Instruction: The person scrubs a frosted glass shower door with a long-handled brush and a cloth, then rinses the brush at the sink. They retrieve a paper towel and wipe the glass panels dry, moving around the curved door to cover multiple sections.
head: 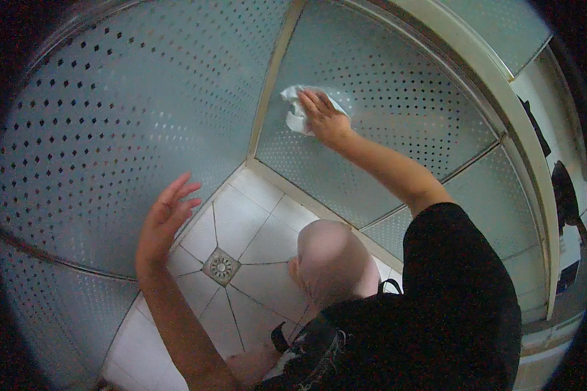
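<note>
My right hand (327, 117) presses a crumpled white cloth (298, 119) against the right frosted glass panel (391, 156) of a shower enclosure. Its fingers lie flat over the cloth, and the cloth's loose edge sticks out to the left of them. My left hand (169, 217) is raised near the left frosted glass panel (112, 166) with nothing in it, its fingers apart and slightly bent. Whether its fingertips touch that glass, I cannot tell. Both panels carry rows of small diamond-shaped marks.
A pale corner post (269, 93) joins the two panels. Below, the white tiled floor (254, 215) has a square metal drain (221, 266). My bent knee (337, 259) is near the right panel's bottom rail (318, 207). A curved frame (513, 107) runs along the right, with dark objects (565, 195) beyond.
</note>
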`<state>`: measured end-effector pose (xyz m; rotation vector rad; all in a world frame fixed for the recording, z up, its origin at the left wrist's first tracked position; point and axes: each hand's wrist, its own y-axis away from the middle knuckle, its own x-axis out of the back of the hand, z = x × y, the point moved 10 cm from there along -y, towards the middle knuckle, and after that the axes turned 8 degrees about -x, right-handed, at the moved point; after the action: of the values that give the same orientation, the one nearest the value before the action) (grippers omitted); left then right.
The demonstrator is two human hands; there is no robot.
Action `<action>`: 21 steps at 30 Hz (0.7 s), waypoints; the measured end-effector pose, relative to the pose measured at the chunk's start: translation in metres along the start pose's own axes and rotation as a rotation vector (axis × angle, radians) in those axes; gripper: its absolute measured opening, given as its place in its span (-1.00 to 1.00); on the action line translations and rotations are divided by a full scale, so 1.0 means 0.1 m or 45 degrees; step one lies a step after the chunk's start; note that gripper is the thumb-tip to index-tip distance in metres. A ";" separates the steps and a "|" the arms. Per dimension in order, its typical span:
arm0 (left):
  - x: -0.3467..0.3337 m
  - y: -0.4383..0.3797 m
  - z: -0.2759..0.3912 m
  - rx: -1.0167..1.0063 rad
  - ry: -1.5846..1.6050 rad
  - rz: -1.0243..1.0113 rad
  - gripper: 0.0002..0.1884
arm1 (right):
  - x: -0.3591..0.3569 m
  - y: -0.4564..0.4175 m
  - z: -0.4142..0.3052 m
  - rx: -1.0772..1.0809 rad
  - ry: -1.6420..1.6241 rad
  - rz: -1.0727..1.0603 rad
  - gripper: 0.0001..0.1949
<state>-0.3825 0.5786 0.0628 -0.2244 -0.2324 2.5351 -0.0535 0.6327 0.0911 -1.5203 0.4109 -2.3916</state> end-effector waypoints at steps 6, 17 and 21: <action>0.17 0.06 0.08 -0.021 -0.010 0.036 -0.46 | 0.05 0.41 -0.12 0.204 0.332 0.031 -0.40; 0.20 0.08 0.01 0.001 -0.012 0.037 -0.46 | 0.00 0.31 -0.20 0.206 0.501 0.056 -0.43; 0.20 0.03 0.03 -0.023 -0.018 0.010 -0.45 | -0.04 0.40 -0.13 0.291 0.545 -0.016 -0.36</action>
<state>-0.4008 0.5872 0.0634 -0.2153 -0.2602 2.5439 -0.0604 0.5985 0.0674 -0.9151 0.2015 -2.6624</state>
